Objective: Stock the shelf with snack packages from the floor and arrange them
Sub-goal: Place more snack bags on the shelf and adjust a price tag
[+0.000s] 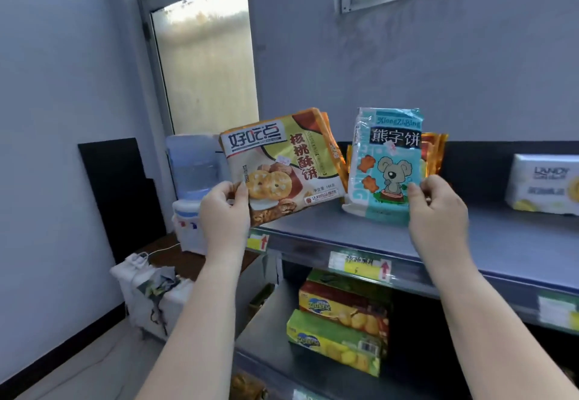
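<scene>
Two packets are in hand at the upper shelf (391, 243), so stocking looks partly done. Some orange packets (434, 152) already stand at the back, a white pack (545, 183) sits further right, and green boxes (338, 330) fill the shelf below. Much of the upper shelf is bare, and the floor supply is out of view. The left hand (224, 208) pinches the walnut biscuit packet (279, 167) by its lower corner, tilted, at the shelf's left end. The right hand (437, 205) grips the blue bear biscuit packet (387, 164), upright with its base on the shelf.
</scene>
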`<state>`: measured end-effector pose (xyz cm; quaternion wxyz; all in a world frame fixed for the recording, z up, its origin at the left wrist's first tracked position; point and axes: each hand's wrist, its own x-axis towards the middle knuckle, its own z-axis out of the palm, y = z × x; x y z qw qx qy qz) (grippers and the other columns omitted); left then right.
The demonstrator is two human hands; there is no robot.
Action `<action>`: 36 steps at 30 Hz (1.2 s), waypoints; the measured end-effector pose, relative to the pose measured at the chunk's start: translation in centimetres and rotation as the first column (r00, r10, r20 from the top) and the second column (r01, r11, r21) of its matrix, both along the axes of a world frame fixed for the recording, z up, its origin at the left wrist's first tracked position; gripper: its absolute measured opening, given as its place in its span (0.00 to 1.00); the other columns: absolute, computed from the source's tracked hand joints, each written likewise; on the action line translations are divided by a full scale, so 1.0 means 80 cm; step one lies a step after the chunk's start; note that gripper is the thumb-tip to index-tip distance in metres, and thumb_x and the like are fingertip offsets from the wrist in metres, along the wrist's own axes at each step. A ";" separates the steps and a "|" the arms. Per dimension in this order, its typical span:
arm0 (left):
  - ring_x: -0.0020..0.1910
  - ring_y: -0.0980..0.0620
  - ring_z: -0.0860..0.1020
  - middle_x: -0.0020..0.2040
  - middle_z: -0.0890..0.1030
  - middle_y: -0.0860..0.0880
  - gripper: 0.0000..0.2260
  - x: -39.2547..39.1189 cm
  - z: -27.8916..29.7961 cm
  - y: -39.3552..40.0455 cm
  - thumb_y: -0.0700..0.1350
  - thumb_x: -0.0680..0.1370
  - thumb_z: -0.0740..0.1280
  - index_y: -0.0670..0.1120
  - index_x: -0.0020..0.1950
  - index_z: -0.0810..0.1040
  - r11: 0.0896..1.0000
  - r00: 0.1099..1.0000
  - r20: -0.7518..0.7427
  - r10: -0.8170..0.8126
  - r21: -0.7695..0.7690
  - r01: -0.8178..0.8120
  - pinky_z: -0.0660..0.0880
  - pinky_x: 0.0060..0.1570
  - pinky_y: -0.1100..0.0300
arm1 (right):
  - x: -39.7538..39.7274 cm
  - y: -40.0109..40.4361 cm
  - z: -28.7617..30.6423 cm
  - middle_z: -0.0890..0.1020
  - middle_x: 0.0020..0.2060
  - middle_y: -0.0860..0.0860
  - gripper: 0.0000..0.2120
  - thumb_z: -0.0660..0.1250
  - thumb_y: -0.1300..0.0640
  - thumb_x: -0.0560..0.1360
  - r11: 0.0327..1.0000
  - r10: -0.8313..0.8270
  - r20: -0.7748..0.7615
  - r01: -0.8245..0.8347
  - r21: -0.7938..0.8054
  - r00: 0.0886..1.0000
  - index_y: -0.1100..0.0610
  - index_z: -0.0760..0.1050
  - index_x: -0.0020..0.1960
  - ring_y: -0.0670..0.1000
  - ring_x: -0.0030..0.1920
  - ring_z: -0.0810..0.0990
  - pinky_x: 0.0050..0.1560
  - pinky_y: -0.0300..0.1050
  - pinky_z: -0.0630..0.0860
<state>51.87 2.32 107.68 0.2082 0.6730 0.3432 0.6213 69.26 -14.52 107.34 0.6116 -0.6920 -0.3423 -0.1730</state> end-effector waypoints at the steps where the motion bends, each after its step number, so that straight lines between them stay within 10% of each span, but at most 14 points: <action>1: 0.38 0.48 0.74 0.38 0.78 0.45 0.10 0.023 -0.001 -0.005 0.44 0.78 0.62 0.39 0.42 0.78 0.999 0.999 -0.012 -0.034 -0.009 0.034 0.66 0.31 0.63 | 0.014 -0.013 -0.001 0.77 0.43 0.53 0.09 0.57 0.58 0.79 0.999 -0.035 0.000 0.035 -0.005 0.999 0.60 0.68 0.42 0.52 0.41 0.73 0.26 0.31 0.65; 14: 0.43 0.44 0.76 0.46 0.83 0.41 0.11 0.221 -0.028 -0.053 0.44 0.78 0.61 0.40 0.48 0.80 0.970 0.939 -0.257 -0.229 -0.145 0.197 0.71 0.40 0.58 | 0.111 -0.134 -0.016 0.78 0.38 0.53 0.11 0.57 0.57 0.79 0.948 -0.302 0.000 0.300 -0.108 0.953 0.62 0.68 0.41 0.57 0.39 0.75 0.33 0.49 0.71; 26: 0.52 0.40 0.76 0.57 0.79 0.39 0.13 0.234 -0.024 -0.023 0.46 0.78 0.62 0.39 0.58 0.74 0.878 0.902 -0.250 -0.353 -0.420 0.228 0.71 0.46 0.54 | 0.074 -0.131 -0.023 0.73 0.30 0.49 0.12 0.57 0.57 0.79 0.914 -0.340 0.048 0.342 -0.216 0.939 0.60 0.67 0.38 0.47 0.32 0.70 0.27 0.42 0.62; 30: 0.65 0.40 0.69 0.67 0.70 0.41 0.24 0.228 -0.019 -0.033 0.48 0.75 0.67 0.41 0.68 0.65 0.947 0.894 -0.344 -0.288 -0.239 0.213 0.70 0.62 0.42 | 0.062 -0.131 -0.020 0.72 0.30 0.44 0.12 0.58 0.57 0.79 0.899 -0.385 0.054 0.388 -0.203 0.921 0.57 0.66 0.37 0.43 0.32 0.69 0.27 0.40 0.60; 36: 0.55 0.47 0.76 0.54 0.78 0.47 0.11 0.213 -0.013 -0.093 0.51 0.76 0.64 0.47 0.55 0.74 0.747 0.725 -0.183 -0.665 -0.175 0.641 0.77 0.52 0.48 | 0.061 -0.138 -0.033 0.77 0.34 0.48 0.12 0.58 0.57 0.79 0.904 -0.413 0.005 0.410 -0.119 0.911 0.58 0.66 0.37 0.51 0.37 0.76 0.31 0.47 0.70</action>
